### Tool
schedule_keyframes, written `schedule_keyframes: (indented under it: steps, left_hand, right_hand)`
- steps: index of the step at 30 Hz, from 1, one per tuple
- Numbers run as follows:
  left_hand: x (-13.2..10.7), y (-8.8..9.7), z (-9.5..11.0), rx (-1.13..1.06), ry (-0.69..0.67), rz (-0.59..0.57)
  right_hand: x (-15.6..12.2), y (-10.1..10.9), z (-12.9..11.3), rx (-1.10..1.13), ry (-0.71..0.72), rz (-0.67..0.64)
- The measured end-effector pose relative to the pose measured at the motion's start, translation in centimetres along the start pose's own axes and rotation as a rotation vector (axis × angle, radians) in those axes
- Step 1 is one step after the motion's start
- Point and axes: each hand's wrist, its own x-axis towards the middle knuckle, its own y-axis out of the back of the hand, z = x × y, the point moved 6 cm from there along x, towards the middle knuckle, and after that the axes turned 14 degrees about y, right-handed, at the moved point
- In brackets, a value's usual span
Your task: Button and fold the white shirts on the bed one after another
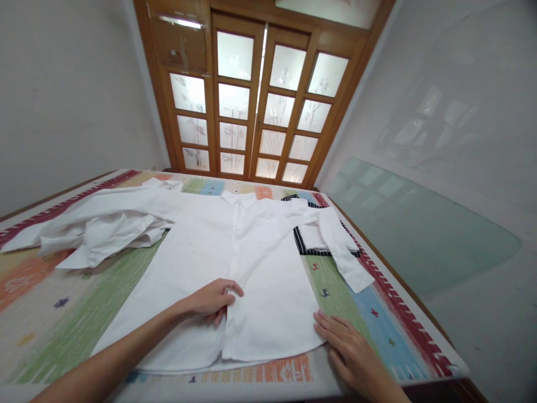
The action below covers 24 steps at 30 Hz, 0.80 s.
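A white button-up shirt [247,268] lies spread flat, front up, on a bed with a colourful striped cover [84,313]. My left hand [212,300] rests on the shirt's lower front by the button placket, fingers curled and pinching the fabric. My right hand [348,347] lies flat, fingers stretched out, at the shirt's lower right hem corner on the cover. The shirt's right sleeve [344,252] runs out over a folded garment.
A crumpled white garment [104,226] lies at the left of the bed. A folded black-and-white striped piece [310,240] sits at the right under the sleeve. Wooden doors with frosted glass panes [251,95] stand behind. A glass sheet [411,229] leans on the right wall.
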Motion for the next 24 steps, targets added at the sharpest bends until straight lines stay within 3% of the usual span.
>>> schedule_keyframes:
  steps: [4, 8, 11, 15, 20, 22, 24]
  left_hand:
    - [-1.0, -1.4, 0.2, 0.045, -0.035, -0.120]
    - [-1.8, -2.7, 0.3, -0.019, -0.043, -0.239]
    - [-1.8, -3.3, -0.1, -0.068, -0.036, -0.248]
    - [-2.2, -3.4, -1.4, 0.090, -0.001, -0.164]
    - [-4.0, -2.0, -1.2, 0.207, 0.002, -0.102]
    - [-4.1, 0.0, 0.0, 0.299, -0.063, 0.032]
    - [-3.6, 3.0, 1.8, 0.419, -0.160, 0.267]
  right_hand:
    - [2.3, 1.3, 0.1, -0.009, -0.052, -0.041]
    - [6.7, 2.4, 0.7, -0.115, -0.020, 0.106]
    - [10.3, 1.7, 1.7, -0.143, 0.015, 0.160]
    - [13.2, -1.4, 3.6, -0.131, 0.012, 0.142]
    - [13.5, -5.3, 5.6, -0.099, -0.014, -0.016]
    - [13.6, -5.4, 6.3, -0.099, -0.024, 0.024]
    - [13.9, -5.2, 7.1, -0.114, -0.055, 0.110]
